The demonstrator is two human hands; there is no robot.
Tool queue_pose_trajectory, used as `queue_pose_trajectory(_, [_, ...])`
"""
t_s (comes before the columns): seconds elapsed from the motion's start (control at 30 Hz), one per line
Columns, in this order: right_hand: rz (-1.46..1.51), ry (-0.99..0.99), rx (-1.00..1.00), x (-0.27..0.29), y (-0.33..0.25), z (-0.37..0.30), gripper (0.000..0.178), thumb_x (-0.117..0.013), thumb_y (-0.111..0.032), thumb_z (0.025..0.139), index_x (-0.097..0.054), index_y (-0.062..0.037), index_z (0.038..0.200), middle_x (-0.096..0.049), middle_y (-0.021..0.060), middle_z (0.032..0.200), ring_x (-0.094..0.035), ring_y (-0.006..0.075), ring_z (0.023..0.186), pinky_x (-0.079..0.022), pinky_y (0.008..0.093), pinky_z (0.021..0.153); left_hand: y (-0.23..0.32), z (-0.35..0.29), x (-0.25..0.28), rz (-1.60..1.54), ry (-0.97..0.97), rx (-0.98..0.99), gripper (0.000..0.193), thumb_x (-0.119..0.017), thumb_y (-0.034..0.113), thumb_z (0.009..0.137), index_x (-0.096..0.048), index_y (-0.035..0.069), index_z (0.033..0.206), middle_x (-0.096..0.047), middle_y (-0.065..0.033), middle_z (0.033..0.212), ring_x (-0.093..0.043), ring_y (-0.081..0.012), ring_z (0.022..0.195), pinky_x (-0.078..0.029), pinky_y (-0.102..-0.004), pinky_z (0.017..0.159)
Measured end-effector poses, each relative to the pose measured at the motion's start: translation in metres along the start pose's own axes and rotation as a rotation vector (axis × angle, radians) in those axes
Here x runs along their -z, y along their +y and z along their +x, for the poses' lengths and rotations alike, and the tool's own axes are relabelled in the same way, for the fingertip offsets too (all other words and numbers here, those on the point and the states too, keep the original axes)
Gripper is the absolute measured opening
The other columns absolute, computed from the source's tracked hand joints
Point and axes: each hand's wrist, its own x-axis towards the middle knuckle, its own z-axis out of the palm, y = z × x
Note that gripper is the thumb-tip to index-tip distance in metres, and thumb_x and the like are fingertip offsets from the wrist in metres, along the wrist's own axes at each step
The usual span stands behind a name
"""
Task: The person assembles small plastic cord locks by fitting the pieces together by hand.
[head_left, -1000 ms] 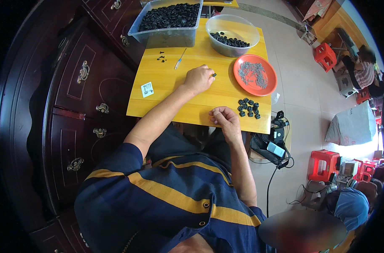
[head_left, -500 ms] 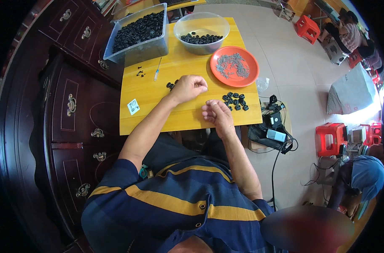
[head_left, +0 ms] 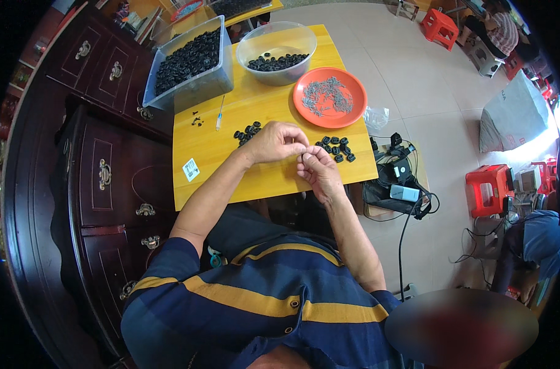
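My left hand (head_left: 278, 141) and my right hand (head_left: 321, 170) meet at the fingertips over the front of the yellow table (head_left: 230, 178). Both are closed in a pinch; whatever sits between the fingers is too small to make out. Right of my right hand lies a loose group of small black plastic parts (head_left: 336, 147). A second cluster of black parts (head_left: 248, 132) rests just beyond my left wrist. Behind my hands stands an orange plate (head_left: 299, 106) with many thin grey metal pins (head_left: 326, 93) spread on it.
A clear round tub (head_left: 277, 77) and a large clear bin (head_left: 197, 92), both holding black parts, stand at the back. A thin screwdriver (head_left: 219, 117), tiny black bits (head_left: 197, 121) and a white label (head_left: 190, 170) lie left. Dark drawers (head_left: 117, 166) border the left; cables and a bag (head_left: 393, 194) sit right.
My hands were apart and have come together at the fingertips. More of the black cluster beside my left hand shows now. The whole view has shifted slightly.
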Motion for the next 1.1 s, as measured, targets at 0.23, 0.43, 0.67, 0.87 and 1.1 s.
queue_pose_trajectory(0.23, [-0.377, 0.018, 0.077, -0.009, 0.012, -0.002, 0.020, -0.059, -0.010, 0.094, -0.059, -0.0019, 0.112, -0.063, -0.0008, 0.089, -0.059, 0.0074, 0.076, -0.047, 0.0214, 0.070, -0.037, 0.076, 0.000, 0.514, 0.310, -0.050, 0.011, -0.068, 0.014, 0.078, -0.069, 0.007, 0.085, -0.067, -0.0104, 0.082, -0.066, -0.0260, 0.077, -0.052, -0.0369, 0.069])
queue_pose_trajectory(0.43, [-0.425, -0.013, 0.100, -0.004, 0.016, -0.001, 0.016, -0.059, -0.011, 0.096, -0.060, -0.0034, 0.111, -0.063, 0.0000, 0.090, -0.059, 0.0076, 0.078, -0.048, 0.0214, 0.070, -0.051, 0.119, -0.010, 0.645, 0.236, -0.004, 0.009, -0.064, 0.018, 0.079, -0.068, 0.010, 0.081, -0.067, -0.0089, 0.085, -0.065, -0.0291, 0.083, -0.052, -0.0424, 0.073])
queue_pose_trajectory(0.67, [-0.451, -0.025, 0.100, -0.004, 0.014, 0.000, 0.016, -0.058, -0.009, 0.096, -0.059, -0.0032, 0.111, -0.063, 0.0003, 0.090, -0.059, 0.0074, 0.078, -0.049, 0.0217, 0.071, -0.065, 0.140, -0.013, 0.828, 0.095, 0.002, 0.015, -0.058, 0.021, 0.082, -0.067, 0.009, 0.080, -0.067, -0.0096, 0.085, -0.066, -0.0308, 0.083, -0.053, -0.0455, 0.072])
queue_pose_trajectory(0.87, [-0.453, -0.017, 0.093, -0.004, 0.014, 0.001, 0.015, -0.058, -0.009, 0.096, -0.059, -0.0024, 0.109, -0.063, 0.0009, 0.089, -0.059, 0.0074, 0.078, -0.049, 0.0219, 0.070, -0.056, 0.143, -0.008, 0.908, 0.035, -0.024, 0.016, -0.054, 0.019, 0.081, -0.062, 0.005, 0.081, -0.066, -0.0148, 0.084, -0.066, -0.0339, 0.082, -0.053, -0.0471, 0.069])
queue_pose_trajectory(1.1, [-0.437, -0.017, 0.115, -0.003, 0.017, 0.000, 0.019, -0.058, -0.011, 0.095, -0.056, -0.0016, 0.112, -0.062, 0.0012, 0.089, -0.060, 0.0087, 0.077, -0.048, 0.0221, 0.070, -0.032, 0.090, 0.010, 0.488, 0.296, -0.097, 0.009, -0.056, 0.010, 0.079, -0.057, 0.003, 0.083, -0.064, -0.0168, 0.078, -0.065, -0.0332, 0.073, -0.052, -0.0430, 0.065])
